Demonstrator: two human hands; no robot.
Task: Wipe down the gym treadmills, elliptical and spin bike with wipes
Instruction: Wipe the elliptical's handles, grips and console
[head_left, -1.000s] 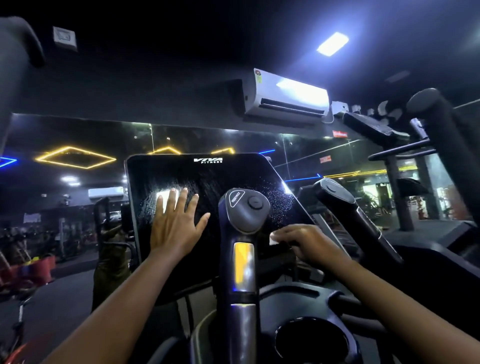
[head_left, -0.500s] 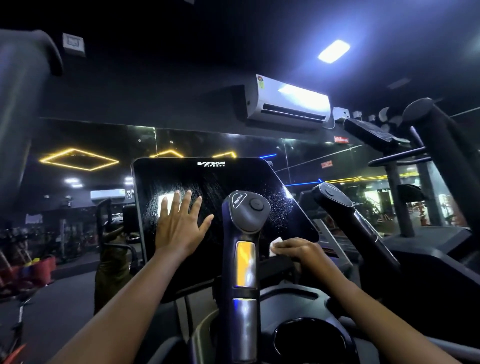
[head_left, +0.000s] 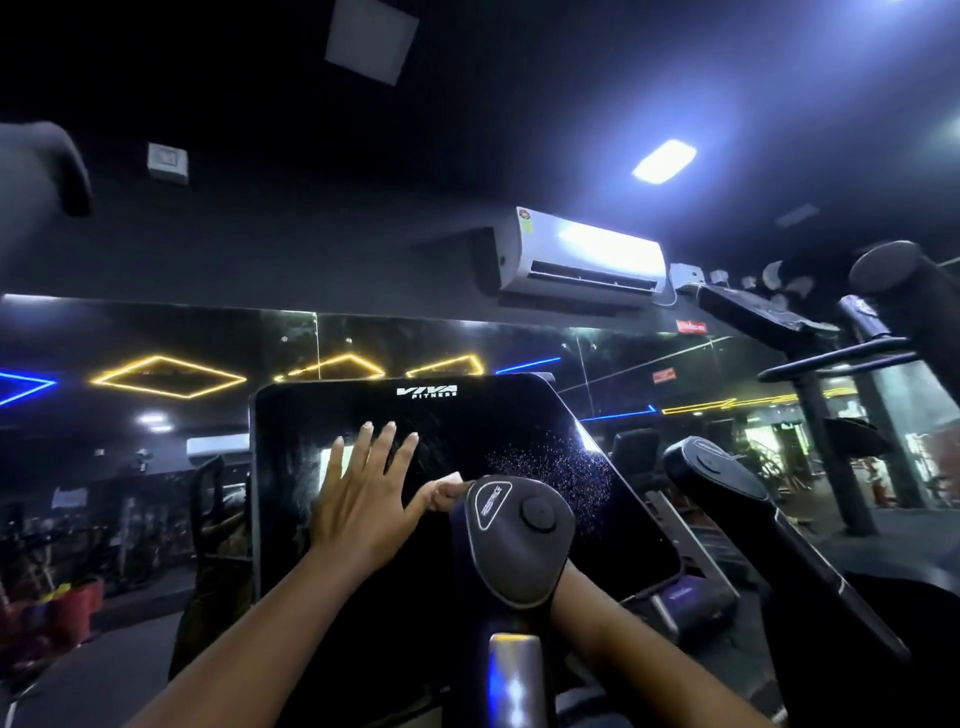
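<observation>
The machine's black glossy console screen (head_left: 519, 421), marked VIVA FITNESS, stands tilted in front of me. My left hand (head_left: 363, 499) lies flat on its left half with fingers spread and straight. My right hand (head_left: 441, 496) reaches up behind the grey handle knob (head_left: 511, 540), which hides most of it. Its fingertips pinch a small white wipe (head_left: 457, 476) against the middle of the screen, right beside my left thumb. Fine spray droplets (head_left: 550, 467) speckle the screen's right half.
A second dark handle (head_left: 717, 467) slants up at the right. Beyond it stands another machine's frame (head_left: 810, 364). A mirror wall (head_left: 156, 338) runs behind the console, with a white air conditioner (head_left: 587, 260) above. A padded bar (head_left: 47, 171) hangs at upper left.
My right hand has moved up and left from the console's lower right edge to the middle of the screen, bringing the wipe next to my left thumb. My view has tilted upward.
</observation>
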